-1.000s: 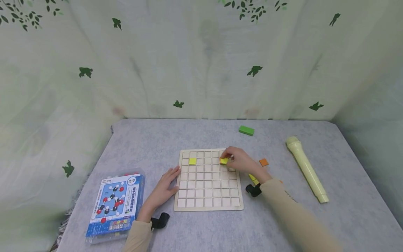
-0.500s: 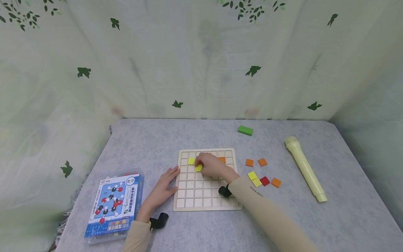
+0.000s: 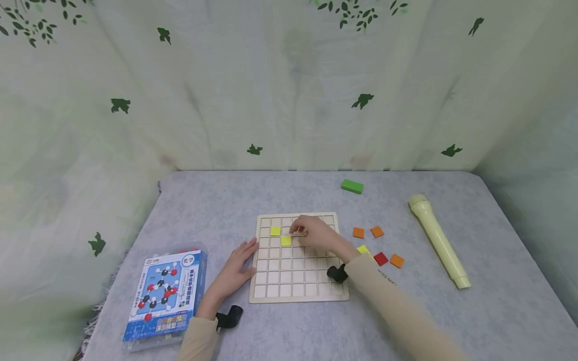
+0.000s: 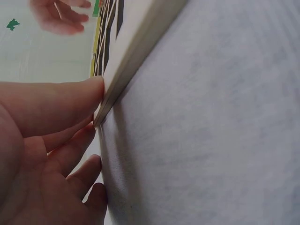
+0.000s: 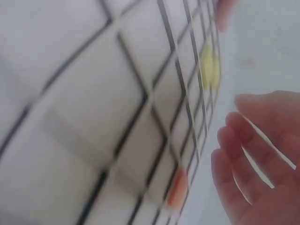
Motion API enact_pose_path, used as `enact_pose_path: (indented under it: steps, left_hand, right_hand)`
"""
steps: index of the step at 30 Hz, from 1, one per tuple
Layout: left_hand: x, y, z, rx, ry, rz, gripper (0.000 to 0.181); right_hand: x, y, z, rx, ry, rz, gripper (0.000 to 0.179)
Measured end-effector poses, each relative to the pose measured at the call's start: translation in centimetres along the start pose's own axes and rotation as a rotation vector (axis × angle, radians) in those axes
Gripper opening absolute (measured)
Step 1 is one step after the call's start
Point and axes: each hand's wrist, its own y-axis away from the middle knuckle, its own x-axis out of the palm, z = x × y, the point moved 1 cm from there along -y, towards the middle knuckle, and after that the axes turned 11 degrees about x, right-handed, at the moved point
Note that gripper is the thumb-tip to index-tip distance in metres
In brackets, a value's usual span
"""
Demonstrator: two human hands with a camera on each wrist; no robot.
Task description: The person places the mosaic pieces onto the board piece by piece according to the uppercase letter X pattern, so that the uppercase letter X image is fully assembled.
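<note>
Right hand holds nothing, fingers loosely bent above the board. Left hand has relaxed fingers and thumb touching the board's left edge, not wrapped round it. Yellow tile sits in a cell just left of the right fingertips, on our side; second yellow tile lies farther left of them. We'd expect light, stiff, maybe slick tiles: pinch opposite edges. Board could slide; we'd brace its rim.
</note>
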Motion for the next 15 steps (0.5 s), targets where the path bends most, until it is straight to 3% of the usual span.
enact_pose_path:
  steps: [5,8,13,15]
  left_hand:
    - [0.1,-0.1,-0.2,-0.005,0.005,-0.004,0.062]
    - [0.1,-0.2,-0.2,-0.011,0.005,0.001,0.062]
    - [0.2,-0.2,-0.1,-0.007,-0.004,-0.002,0.061]
    - [0.2,-0.2,-0.1,-0.007,-0.006,-0.002,0.062]
  right_hand:
    - [-3.9,2.7,-4.2,0.02,-0.097,-0.074,0.023]
    - [-5.8,4.5,-7.1,0.099,-0.101,-0.123,0.023]
    - [-7.2,6.9,-10.2,0.259,-0.089,-0.125,0.023]
    - [-7.2,7.5,-10.7,0.288,-0.087,-0.11,0.023]
